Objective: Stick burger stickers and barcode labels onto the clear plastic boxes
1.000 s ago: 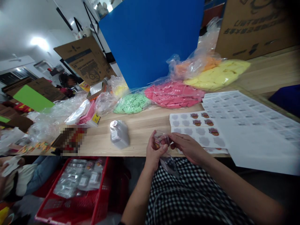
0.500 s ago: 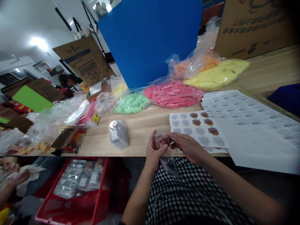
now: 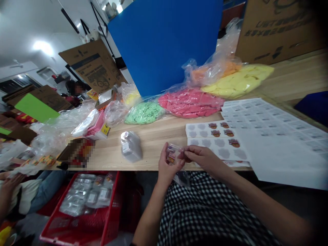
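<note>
Just above the table's front edge, my left hand is closed around a clear plastic box, with the thumb across its near side. A small brown and red sticker shows on the box. The fingertips of my right hand are pinched together at the right edge of the box; whether they also hold something small cannot be made out. Below my hands hangs a transparent part of the packaging. Beside my right hand lies a sticker sheet, with some stickers gone. To the left stands a stack of clear plastic boxes.
White label sheets cover the right of the table. Bags of green, pink and yellow pieces lie along the blue panel. Below left is a red crate holding clear boxes. A co-worker's hand is at far left.
The box has turned in my left hand, so its sticker shows more plainly. My right fingers have shifted slightly along its edge. The co-worker's hands at far left have moved.
</note>
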### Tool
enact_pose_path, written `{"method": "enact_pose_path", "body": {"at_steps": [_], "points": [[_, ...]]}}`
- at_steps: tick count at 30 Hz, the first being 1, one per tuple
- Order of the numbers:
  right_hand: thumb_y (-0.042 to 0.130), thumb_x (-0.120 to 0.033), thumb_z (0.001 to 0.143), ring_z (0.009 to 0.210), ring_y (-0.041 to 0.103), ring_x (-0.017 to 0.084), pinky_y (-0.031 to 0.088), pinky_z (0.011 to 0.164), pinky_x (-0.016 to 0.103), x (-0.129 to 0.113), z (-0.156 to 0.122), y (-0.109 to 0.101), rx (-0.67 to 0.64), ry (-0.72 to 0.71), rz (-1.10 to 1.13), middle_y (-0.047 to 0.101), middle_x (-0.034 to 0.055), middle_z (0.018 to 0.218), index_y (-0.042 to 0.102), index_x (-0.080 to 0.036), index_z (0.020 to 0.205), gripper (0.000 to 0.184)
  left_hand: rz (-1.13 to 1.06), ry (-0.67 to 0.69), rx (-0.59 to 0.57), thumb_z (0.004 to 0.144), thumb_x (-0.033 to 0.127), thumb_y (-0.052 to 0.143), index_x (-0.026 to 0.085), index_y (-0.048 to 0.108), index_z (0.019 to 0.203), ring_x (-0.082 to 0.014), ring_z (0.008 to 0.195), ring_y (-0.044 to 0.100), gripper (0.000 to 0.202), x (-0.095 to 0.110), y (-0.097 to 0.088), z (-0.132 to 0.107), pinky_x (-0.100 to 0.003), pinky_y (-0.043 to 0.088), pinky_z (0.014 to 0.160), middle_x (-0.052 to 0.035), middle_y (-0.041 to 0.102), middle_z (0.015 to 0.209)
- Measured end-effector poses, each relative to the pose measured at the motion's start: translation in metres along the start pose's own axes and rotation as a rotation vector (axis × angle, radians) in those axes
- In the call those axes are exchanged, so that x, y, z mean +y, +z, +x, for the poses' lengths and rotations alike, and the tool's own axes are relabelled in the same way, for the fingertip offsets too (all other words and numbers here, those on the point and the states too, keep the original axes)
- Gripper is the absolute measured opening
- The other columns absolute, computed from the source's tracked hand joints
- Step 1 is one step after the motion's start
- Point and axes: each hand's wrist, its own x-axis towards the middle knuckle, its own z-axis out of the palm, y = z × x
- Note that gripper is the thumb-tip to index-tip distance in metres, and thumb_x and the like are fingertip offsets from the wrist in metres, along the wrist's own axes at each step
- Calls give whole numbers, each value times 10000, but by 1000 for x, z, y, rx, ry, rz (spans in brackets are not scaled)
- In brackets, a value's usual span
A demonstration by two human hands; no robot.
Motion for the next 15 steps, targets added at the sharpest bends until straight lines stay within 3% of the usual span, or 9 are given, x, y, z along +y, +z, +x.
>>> {"method": "enact_pose_path", "body": {"at_steps": [7,15], "points": [[583,-582,705,760,579,196,462,723,338,6,-3,4,-49,-23,5,654,41,752,668,-202,726,390,-18,0,-92,595,316,790,207,401,1332,-205,964,597,841,-3,-5,1,-340,445,905,-67,625,1081],[593,-581,720,743,568,170,458,701,322,10,-4,5,-34,26,229,660,63,807,666,-173,767,417,6,43,-112,613,314,778,209,400,1331,-204,998,572,819,-2,-4,1,-321,425,919,-58,607,1100]]}}
